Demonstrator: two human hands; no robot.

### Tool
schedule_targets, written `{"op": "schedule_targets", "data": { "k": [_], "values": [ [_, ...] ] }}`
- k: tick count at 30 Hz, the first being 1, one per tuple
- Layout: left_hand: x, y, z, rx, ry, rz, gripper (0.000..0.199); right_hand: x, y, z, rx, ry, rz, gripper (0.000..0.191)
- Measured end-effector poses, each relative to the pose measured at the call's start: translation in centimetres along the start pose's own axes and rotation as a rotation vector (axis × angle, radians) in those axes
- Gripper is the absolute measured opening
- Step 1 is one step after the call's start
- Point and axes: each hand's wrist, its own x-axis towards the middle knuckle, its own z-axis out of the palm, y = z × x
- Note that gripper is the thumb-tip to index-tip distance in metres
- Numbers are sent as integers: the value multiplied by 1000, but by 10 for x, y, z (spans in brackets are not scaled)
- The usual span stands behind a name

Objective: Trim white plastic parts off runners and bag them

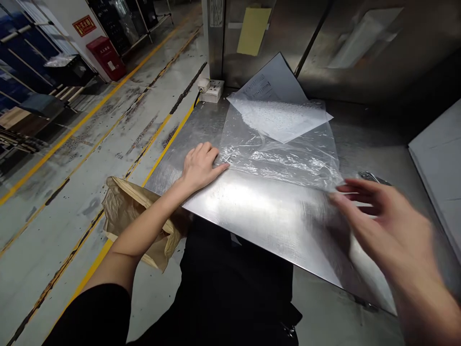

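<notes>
A clear plastic bag [277,161] lies spread on the steel tabletop [252,202]. White granules [273,117] show at its far end, over or against a printed paper sheet [270,84]. Several small white cross-shaped pieces [228,154] are at the bag's near left corner; I cannot tell if they are inside it. My left hand [200,166] rests on the table beside that corner, thumb stretched towards the pieces, holding nothing visible. At the near right corner, my right hand [382,218] pinches the bag's edge between thumb and fingers; it is slightly blurred.
An open brown paper sack [140,211] stands on the floor left of the table. A white power socket [212,90] sits at the table's back left corner. Behind rises a metal cabinet [281,29] with a yellow note [254,31]. A white panel [437,163] borders the right.
</notes>
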Motion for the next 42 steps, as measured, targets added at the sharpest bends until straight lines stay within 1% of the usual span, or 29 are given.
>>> {"op": "schedule_targets", "data": {
  "k": [2, 3, 5, 8, 11, 13, 15, 17, 19, 21, 24, 26, 27, 31, 33, 35, 36, 38, 40, 42],
  "values": [
    [6, 7, 1, -20, 0, 21, 26, 19, -9, 29, 29, -51, 34, 55],
    [8, 10, 1, -41, 10, 21, 18, 28, -12, 38, 34, -58, 37, 56],
    [8, 16, -1, -109, 46, -9, 12, 42, -16, 44, 29, -47, 27, 51],
    [7, 22, -4, -240, 106, -104, 14, 51, -15, 42, -3, -16, -3, 33],
    [4, 22, -5, -336, 135, -175, 14, 50, -11, 40, 20, 41, -7, 26],
    [3, 21, -6, -382, 134, -199, 15, 47, -11, 41, 106, 86, 39, 24],
    [1, 18, -7, -436, 124, -213, 16, 43, -14, 42, 280, 110, 105, 23],
    [0, 15, -6, -535, 106, -220, 19, 40, -17, 41, 518, 98, 166, 24],
    [0, 12, -4, -691, 94, -230, 23, 40, -18, 40, 712, 73, 215, 29],
    [2, 9, -1, -877, 91, -269, 29, 41, -15, 39, 771, 71, 232, 34],
    [5, 6, 1, -1074, 77, -347, 36, 43, -10, 37, 744, 105, 210, 44],
    [6, 6, 2, -1104, 76, -359, 39, 42, -10, 34, 712, 113, 189, 47],
    [6, 5, 2, -1092, 83, -354, 39, 41, -10, 32, 685, 110, 178, 45],
    [6, 6, 3, -980, 129, -310, 32, 35, -12, 23, 475, 68, 164, 27],
    [6, 8, 4, -968, 136, -286, 32, 33, -8, 22, 356, 98, 143, 23],
    [6, 11, 4, -1028, 123, -299, 34, 33, -4, 24, 297, 174, 101, 23],
    [6, 12, 3, -1075, 110, -322, 35, 35, -2, 26, 319, 213, 78, 23],
    [6, 16, 2, -1159, 82, -369, 39, 38, -1, 30, 476, 259, 62, 25],
    [5, 18, 1, -1193, 74, -388, 43, 41, -4, 33, 690, 245, 93, 28],
    [4, 18, 1, -1182, 82, -379, 45, 43, -9, 34, 824, 209, 145, 32]
  ]
}}
